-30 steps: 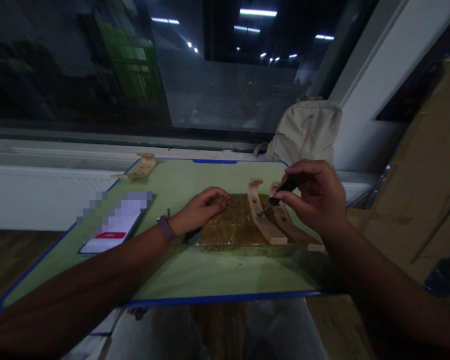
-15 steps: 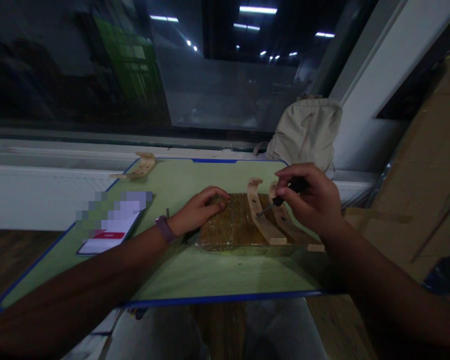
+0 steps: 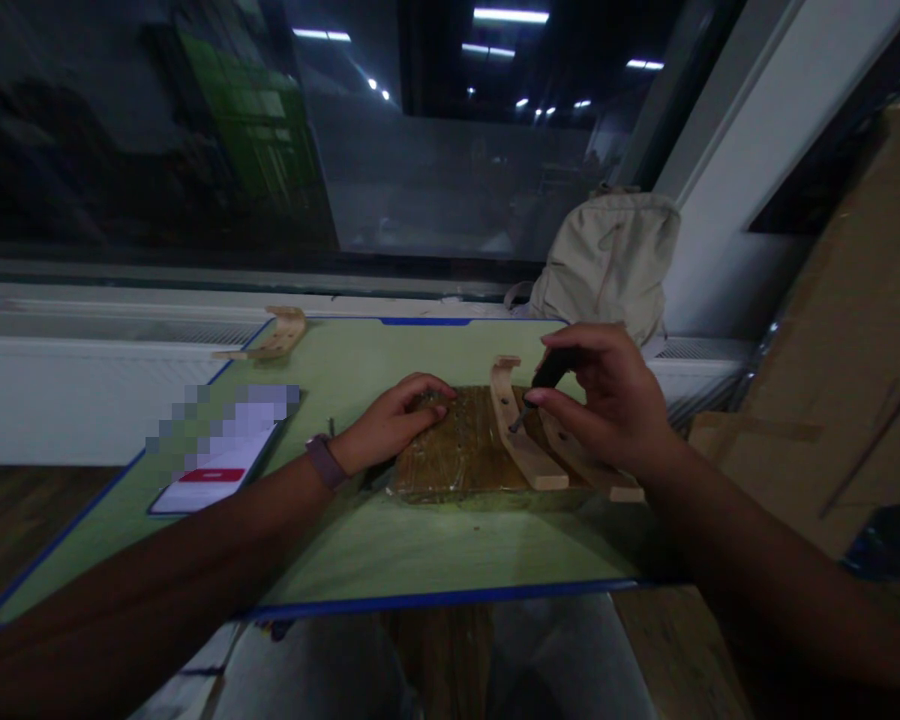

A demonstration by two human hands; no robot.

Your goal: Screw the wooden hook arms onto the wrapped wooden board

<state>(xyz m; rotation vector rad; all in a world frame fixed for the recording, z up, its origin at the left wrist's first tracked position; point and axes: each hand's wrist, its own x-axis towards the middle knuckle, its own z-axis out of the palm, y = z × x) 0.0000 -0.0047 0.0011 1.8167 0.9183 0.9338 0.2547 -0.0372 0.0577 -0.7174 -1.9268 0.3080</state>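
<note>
My right hand [image 3: 607,395] is closed around the black handle of a screwdriver [image 3: 546,377]. The tool leans, its tip meeting the upper face of a curved wooden piece [image 3: 538,465] at or by a dark hole or screw; I cannot tell which. Beside it, partly behind my right hand, lies a second curved wooden piece [image 3: 589,467]. Both pieces rest across a flat brown block wrapped in clear tape [image 3: 450,465]. On the block's left part lies my left hand [image 3: 401,415], thumb and fingers apart, touching its top and far edge.
A phone [image 3: 210,490] lies left on the green table [image 3: 345,560] with its blue edge. Another curved wooden piece [image 3: 281,335] sits at the far left corner. Behind are a beige backpack [image 3: 607,260] and a window; large cardboard [image 3: 832,340] stands at right.
My right hand has shifted slightly left and tipped the screwdriver more upright, its tip staying on the same wooden piece. My left hand keeps its place on the block.
</note>
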